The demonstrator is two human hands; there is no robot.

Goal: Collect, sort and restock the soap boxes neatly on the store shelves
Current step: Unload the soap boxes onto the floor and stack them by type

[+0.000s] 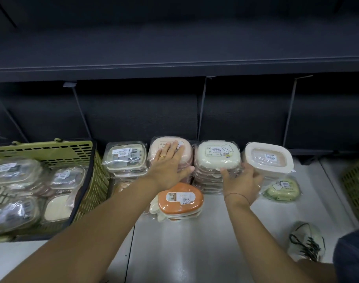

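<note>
Stacks of wrapped soap boxes stand on the floor before the dark shelf. My left hand [170,162] lies flat, fingers straight, on top of the pink stack [186,148]. My right hand [243,180] presses against the front of the cream stack [217,156], its fingertips partly hidden between that stack and the white-rimmed box stack [268,158]. A grey-lidded stack [124,158] stands at the left. An orange-lidded box [180,199] lies on a small pile in front, and a green box [282,189] lies at the right.
An olive basket [51,152] with several wrapped soap boxes sits at the left. Another green basket's edge [356,180] shows at the far right. My shoe [306,240] rests on the pale floor at lower right. The dark shelf [174,66] runs above with bare compartments.
</note>
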